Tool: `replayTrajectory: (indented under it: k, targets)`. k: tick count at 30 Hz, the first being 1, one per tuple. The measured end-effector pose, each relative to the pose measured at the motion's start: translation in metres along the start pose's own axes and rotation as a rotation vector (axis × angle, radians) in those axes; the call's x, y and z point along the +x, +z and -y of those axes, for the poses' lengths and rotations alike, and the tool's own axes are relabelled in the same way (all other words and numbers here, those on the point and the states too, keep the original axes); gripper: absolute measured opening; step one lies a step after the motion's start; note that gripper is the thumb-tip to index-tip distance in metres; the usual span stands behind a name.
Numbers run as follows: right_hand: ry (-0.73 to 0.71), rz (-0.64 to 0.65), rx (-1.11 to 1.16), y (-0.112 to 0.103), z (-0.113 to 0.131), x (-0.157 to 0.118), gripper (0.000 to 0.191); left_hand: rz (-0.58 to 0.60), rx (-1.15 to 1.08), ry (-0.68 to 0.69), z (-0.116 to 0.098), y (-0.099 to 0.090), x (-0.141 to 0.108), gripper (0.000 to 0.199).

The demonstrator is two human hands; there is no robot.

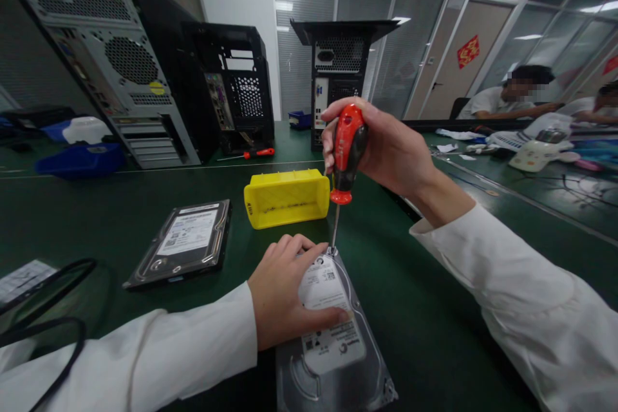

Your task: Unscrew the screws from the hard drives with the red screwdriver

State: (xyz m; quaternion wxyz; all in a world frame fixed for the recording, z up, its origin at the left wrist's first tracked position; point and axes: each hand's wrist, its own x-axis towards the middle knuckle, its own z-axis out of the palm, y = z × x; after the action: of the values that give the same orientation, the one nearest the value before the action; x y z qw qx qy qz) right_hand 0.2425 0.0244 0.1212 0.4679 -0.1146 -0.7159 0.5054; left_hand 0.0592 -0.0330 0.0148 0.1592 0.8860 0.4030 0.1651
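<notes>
A hard drive [338, 341] with a white label lies on the green tabletop in front of me. My left hand [290, 296] grips it across its far left part, thumb on the label and fingers at the far edge. In my right hand [386, 148] is a red and black screwdriver [348, 145], held nearly upright by the handle. Its tip meets the drive's far corner, close to my left fingertips; the screw there is too small to make out. Just beyond stands a yellow bin [290, 203] with small dark bits inside.
Another hard drive [186, 235] lies at left, near a black cable [53, 270]. Behind are a large computer case [145, 71], two smaller ones, a second screwdriver [258, 153] and a blue bin [82, 159]. People in white sit at the far right beside a cluttered table.
</notes>
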Motion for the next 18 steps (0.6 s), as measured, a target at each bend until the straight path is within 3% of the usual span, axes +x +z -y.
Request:
replayTrajectory:
  k: [7, 12, 18]
  targets:
    - [-0.020, -0.084, 0.127, 0.000, 0.000, 0.000, 0.016, -0.002, 0.007, -0.004, 0.001, 0.000, 0.000, 0.082]
    - [0.004, -0.062, 0.274, 0.007, -0.007, 0.003, 0.021, -0.005, 0.009, -0.003, 0.000, 0.000, 0.000, 0.082]
    - [0.001, 0.000, 0.200, 0.004, -0.004, 0.002, 0.039, -0.007, 0.010, 0.004, -0.001, 0.000, 0.000, 0.080]
